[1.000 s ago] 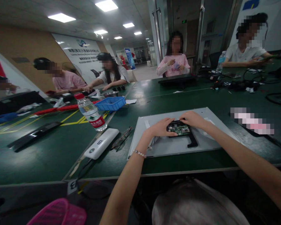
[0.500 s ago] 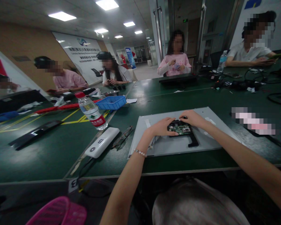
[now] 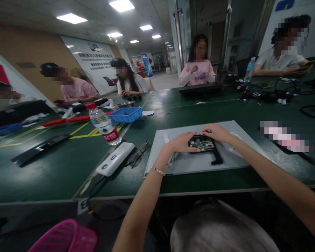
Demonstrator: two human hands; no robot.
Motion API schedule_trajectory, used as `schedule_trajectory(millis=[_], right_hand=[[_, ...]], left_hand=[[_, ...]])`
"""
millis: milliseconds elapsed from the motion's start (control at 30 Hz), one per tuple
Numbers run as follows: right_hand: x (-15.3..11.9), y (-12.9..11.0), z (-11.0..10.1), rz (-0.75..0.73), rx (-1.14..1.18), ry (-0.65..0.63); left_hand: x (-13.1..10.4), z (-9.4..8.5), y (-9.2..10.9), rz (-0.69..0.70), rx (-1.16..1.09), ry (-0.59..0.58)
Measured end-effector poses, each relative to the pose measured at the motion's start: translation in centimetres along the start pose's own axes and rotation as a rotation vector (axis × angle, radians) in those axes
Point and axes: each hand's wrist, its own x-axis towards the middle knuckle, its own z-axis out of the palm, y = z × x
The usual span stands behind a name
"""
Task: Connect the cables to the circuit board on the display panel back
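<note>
A green circuit board (image 3: 205,145) sits in a black frame (image 3: 217,156) on a grey panel (image 3: 191,165). My left hand (image 3: 183,141) grips the left side of the board and frame, its thumb along the near edge and its fingers at the far edge. At the far right corner, the fingertips of my right hand (image 3: 214,131) are pinched together on the frame's upper edge; anything small between them is hidden. White cables (image 3: 171,159) lie beside my left wrist on the panel.
Left of the panel are glasses (image 3: 138,154), a white power bank (image 3: 116,159), a bottle (image 3: 104,125) and a blue tray (image 3: 126,114). A blurred-out phone-like object (image 3: 284,137) lies right. Several people sit around the green table (image 3: 55,178).
The view has shifted very slightly. Both hands stay at the board, with the right fingers moved only a little.
</note>
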Motion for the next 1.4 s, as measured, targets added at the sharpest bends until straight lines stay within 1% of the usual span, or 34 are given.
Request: schedule_trajectory(millis=[167, 233, 333, 400, 533, 633, 700, 800, 867, 967, 1067, 1133, 1233, 1300, 1400], right_hand=[[-0.4, -0.3, -1.3, 0.049, -0.027, 0.059], [-0.8, -0.3, -2.1, 0.078, -0.046, 0.045], [-1.5, 0.4, -3.2, 0.160, -0.057, -0.023], [-2.2, 1.3, -3.7, 0.221, -0.038, -0.084], [-3.2, 3.9, -4.0, 0.277, 0.071, -0.216], [-3.5, 5.2, -3.9, 0.314, 0.110, -0.275], [-3.6, 5.3, -3.9, 0.330, 0.128, -0.309], [-3.7, 4.5, -4.3, 0.339, 0.154, -0.350], [-4.0, 3.8, -4.7, 0.351, 0.135, -0.341], [-4.6, 3.5, -5.5, 0.372, 0.084, -0.263], [-5.4, 4.1, -6.1, 0.407, 0.060, -0.177], [-5.9, 4.8, -6.3, 0.464, 0.042, -0.155], [-6.3, 5.3, -6.3, 0.543, 0.047, -0.208], [-6.5, 5.4, -6.3, 0.545, 0.087, -0.254], [-6.5, 5.5, -6.4, 0.560, 0.098, -0.267]], left_hand=[[0.0, 0.1, -0.1, 0.003, 0.009, 0.005], [0.0, 0.1, -0.1, 0.001, 0.007, 0.000], [0.0, 0.1, -0.1, 0.002, -0.001, -0.001], [-0.1, 0.1, -0.2, 0.001, -0.004, 0.001], [-0.1, 0.2, -0.2, 0.002, -0.011, 0.012], [-0.1, 0.1, -0.1, 0.013, -0.021, 0.020], [-0.2, -0.1, 0.0, 0.011, -0.025, 0.019], [-0.3, -0.4, 0.1, -0.004, -0.023, 0.016], [-0.3, -0.6, 0.1, -0.016, -0.018, 0.014], [-0.4, -0.8, 0.1, -0.041, -0.012, 0.009], [-0.5, -0.8, -0.1, -0.050, -0.021, 0.015], [-0.5, -0.7, -0.2, -0.046, -0.034, 0.020], [-0.5, -0.8, -0.3, -0.053, -0.054, 0.016], [-0.6, -0.8, -0.3, -0.058, -0.056, 0.015], [-0.7, -0.9, -0.3, -0.059, -0.045, 0.021]])
